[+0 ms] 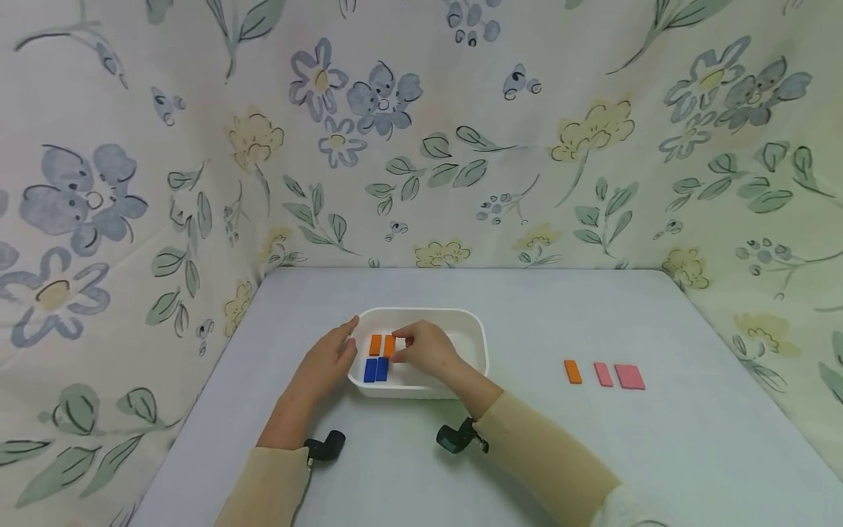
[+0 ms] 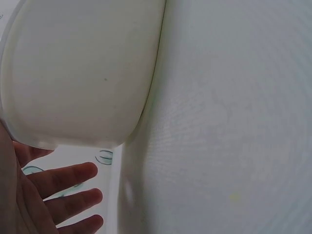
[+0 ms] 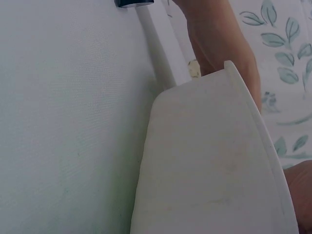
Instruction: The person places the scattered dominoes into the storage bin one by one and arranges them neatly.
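Note:
A white tray (image 1: 461, 389) stands on the table with two orange tiles and two blue tiles in its left part. My right hand (image 1: 428, 350) reaches over the near rim and pinches the right-hand orange tile (image 1: 390, 345) by its upper and lower ends. Beside that lies the other orange tile (image 1: 375, 345); the blue tiles (image 1: 371, 369) sit just below. At the tray's left end, my left hand (image 1: 327, 359) rests with its fingers extended along the outer side. The left wrist view shows those straight fingers (image 2: 73, 199) past the tray wall (image 2: 83, 73).
To the right of the tray lie an orange tile (image 1: 573, 372), a narrow pink tile (image 1: 603, 374) and a wider pink tile (image 1: 629, 377). A floral cloth (image 1: 421, 219) hangs behind the table (image 1: 395, 468). Black cameras (image 1: 326, 446) are strapped to both wrists.

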